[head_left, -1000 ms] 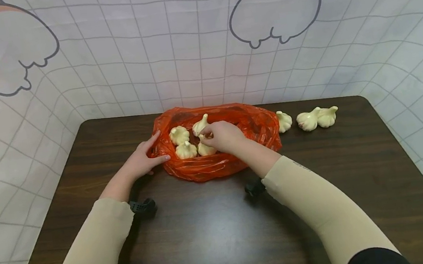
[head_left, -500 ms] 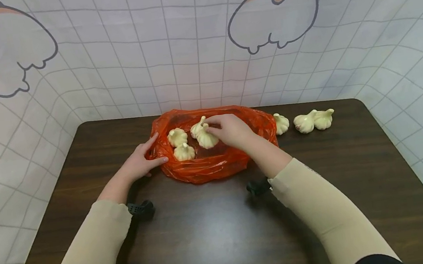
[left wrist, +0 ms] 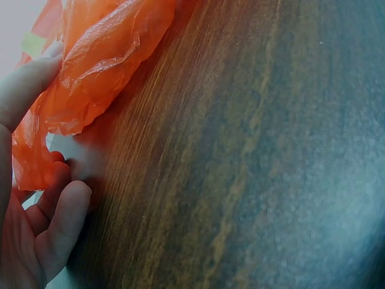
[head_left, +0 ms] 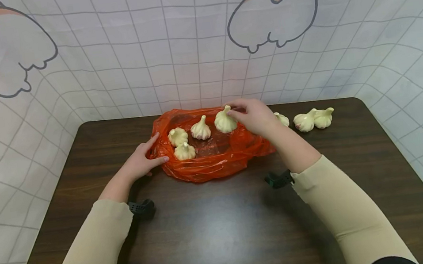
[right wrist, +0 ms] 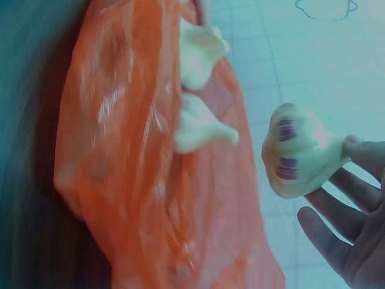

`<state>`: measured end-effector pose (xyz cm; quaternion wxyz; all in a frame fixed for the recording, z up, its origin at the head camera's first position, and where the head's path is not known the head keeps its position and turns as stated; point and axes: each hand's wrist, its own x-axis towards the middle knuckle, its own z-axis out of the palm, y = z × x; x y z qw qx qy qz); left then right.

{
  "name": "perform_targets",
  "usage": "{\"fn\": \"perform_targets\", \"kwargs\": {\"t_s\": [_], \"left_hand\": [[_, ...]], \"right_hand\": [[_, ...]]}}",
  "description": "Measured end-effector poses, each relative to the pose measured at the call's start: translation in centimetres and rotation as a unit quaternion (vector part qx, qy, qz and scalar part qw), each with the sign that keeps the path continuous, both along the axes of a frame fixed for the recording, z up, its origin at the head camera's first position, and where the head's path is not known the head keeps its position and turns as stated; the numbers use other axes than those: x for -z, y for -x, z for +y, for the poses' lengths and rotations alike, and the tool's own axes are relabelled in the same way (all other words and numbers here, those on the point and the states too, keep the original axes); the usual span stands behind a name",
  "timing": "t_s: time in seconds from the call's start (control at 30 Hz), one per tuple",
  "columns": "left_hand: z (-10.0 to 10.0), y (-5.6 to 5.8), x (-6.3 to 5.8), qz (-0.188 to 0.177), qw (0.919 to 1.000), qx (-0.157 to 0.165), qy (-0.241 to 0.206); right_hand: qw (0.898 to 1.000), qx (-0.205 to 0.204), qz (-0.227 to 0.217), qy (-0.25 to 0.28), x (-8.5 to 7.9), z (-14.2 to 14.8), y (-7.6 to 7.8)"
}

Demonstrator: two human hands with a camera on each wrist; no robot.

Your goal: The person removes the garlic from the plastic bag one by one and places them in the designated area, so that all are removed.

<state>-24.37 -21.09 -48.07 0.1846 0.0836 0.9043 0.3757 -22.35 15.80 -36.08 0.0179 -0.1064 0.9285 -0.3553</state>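
Observation:
My right hand [head_left: 252,116] pinches a pale garlic bulb [head_left: 224,120] by its stem, over the back of a crumpled red plastic bag [head_left: 200,169]. In the right wrist view this bulb [right wrist: 298,152] shows purple marks and hangs apart from the bag [right wrist: 114,138]. At the bag's left side rests my left hand [head_left: 139,161], thumb and forefinger spread and touching the plastic. Three more garlic bulbs lie inside the bag: one alone near the middle [head_left: 201,129], and two at the left, a rear bulb [head_left: 178,137] and a front bulb [head_left: 184,152].
To the right of the bag, a garlic bulb [head_left: 282,119] is partly hidden by my right hand. Farther right lie two bulbs side by side, a left one [head_left: 304,122] and a right one [head_left: 324,118]. The dark wooden table [head_left: 208,230] backs onto a tiled-pattern curtain [head_left: 183,42].
My right hand has lifted a garlic bulb from among the others in the bag and carried it right and toward the back. My left hand has stayed at the bag's left side.

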Motion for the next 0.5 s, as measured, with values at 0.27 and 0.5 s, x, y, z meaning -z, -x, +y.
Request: {"fn": "perform_targets", "kwargs": {"t_s": [0.27, 0.5], "left_hand": [[0.2, 0.0, 0.0, -0.001, 1.0000, 0.000, 0.002], [0.2, -0.2, -0.2, -0.001, 1.0000, -0.001, -0.001]], "right_hand": [[1.000, 0.022, 0.003, -0.017, -1.0, 4.8, -1.2], [0.998, 0.051, 0.025, -0.030, -1.2, 10.1, -3.0]]}}
